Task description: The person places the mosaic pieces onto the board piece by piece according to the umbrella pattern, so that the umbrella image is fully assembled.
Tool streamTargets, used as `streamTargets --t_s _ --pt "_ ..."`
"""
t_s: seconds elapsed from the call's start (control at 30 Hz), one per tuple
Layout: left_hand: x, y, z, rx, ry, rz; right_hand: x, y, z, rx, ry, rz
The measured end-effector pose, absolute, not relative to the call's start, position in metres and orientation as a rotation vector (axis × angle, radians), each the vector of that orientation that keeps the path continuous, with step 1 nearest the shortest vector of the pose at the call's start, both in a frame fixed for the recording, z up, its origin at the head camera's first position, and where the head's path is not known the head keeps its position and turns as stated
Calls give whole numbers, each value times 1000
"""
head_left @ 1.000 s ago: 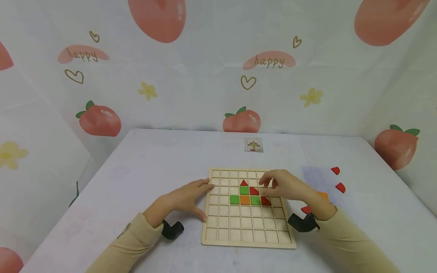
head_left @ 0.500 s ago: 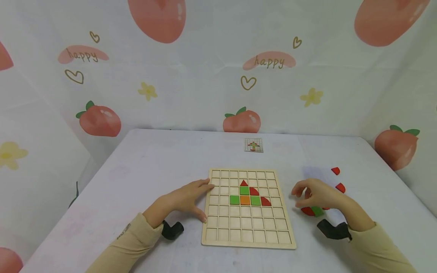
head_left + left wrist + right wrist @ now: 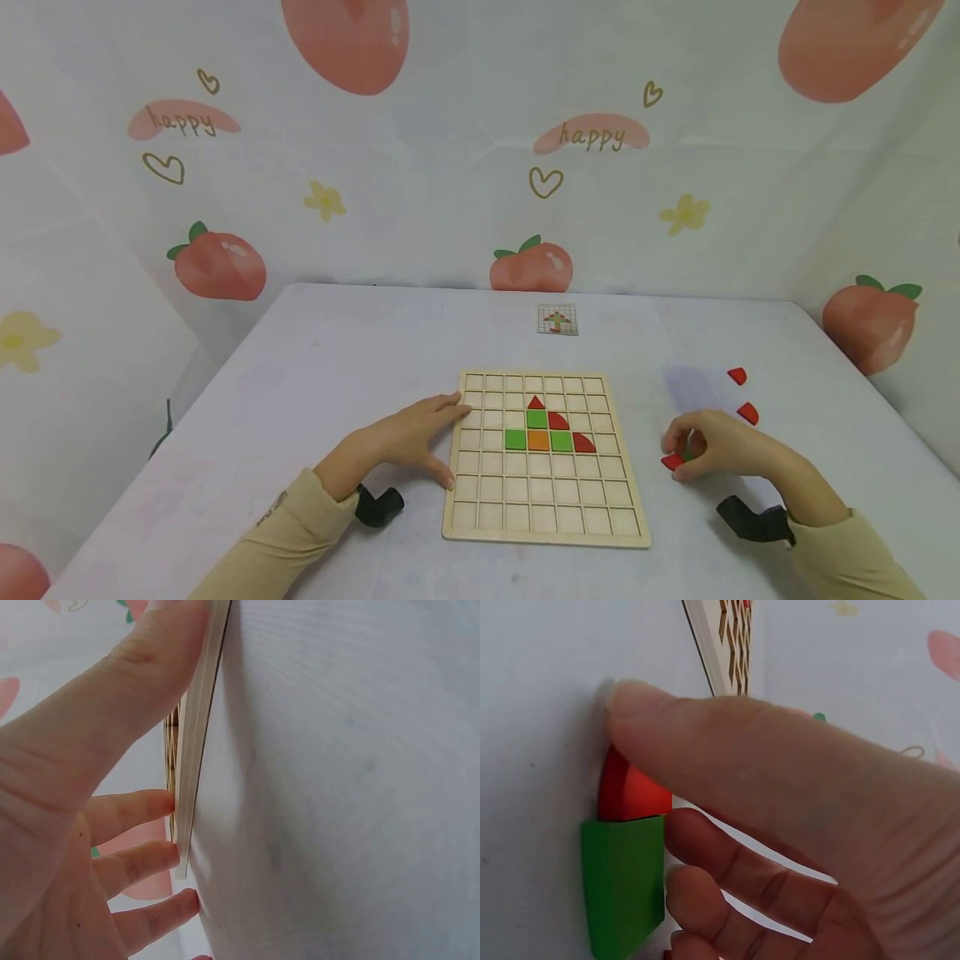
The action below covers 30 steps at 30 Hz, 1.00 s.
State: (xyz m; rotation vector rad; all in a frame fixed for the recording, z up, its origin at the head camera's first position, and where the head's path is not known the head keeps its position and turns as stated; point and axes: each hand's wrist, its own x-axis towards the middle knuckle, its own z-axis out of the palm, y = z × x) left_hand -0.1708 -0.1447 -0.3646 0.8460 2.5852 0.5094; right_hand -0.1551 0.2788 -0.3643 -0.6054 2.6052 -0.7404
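My left hand (image 3: pixel 412 432) rests along the left edge of a wooden grid board (image 3: pixel 540 493), fingers spread; thumb and fingertips touch its side in the left wrist view. On the board lie a red triangle (image 3: pixel 535 402), an orange square (image 3: pixel 538 439), several green squares and two red quarter-circles. My right hand (image 3: pixel 716 446) is down at the table right of the board. Its thumb and curled fingers pinch a red quarter-circle block (image 3: pixel 637 793), which abuts a green block (image 3: pixel 626 881) in the right wrist view. The thumb hides part of the red block.
Two more red quarter-circles (image 3: pixel 738 376) lie on the table at the far right, beyond my right hand. A small pattern card (image 3: pixel 557 319) lies behind the board. A printed cloth backdrop (image 3: pixel 435 167) hangs behind the table.
My right hand has moved from above the board rightward and down to the loose blocks, and its fingers have closed in on a red one. The left hand has stayed put.
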Motion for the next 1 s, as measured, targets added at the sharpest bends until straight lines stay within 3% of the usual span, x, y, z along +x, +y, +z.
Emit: streamTargets --t_s 1.0 --pt "-169 -143 -361 861 2593 486 -156 254 -351 -736 2766 -697"
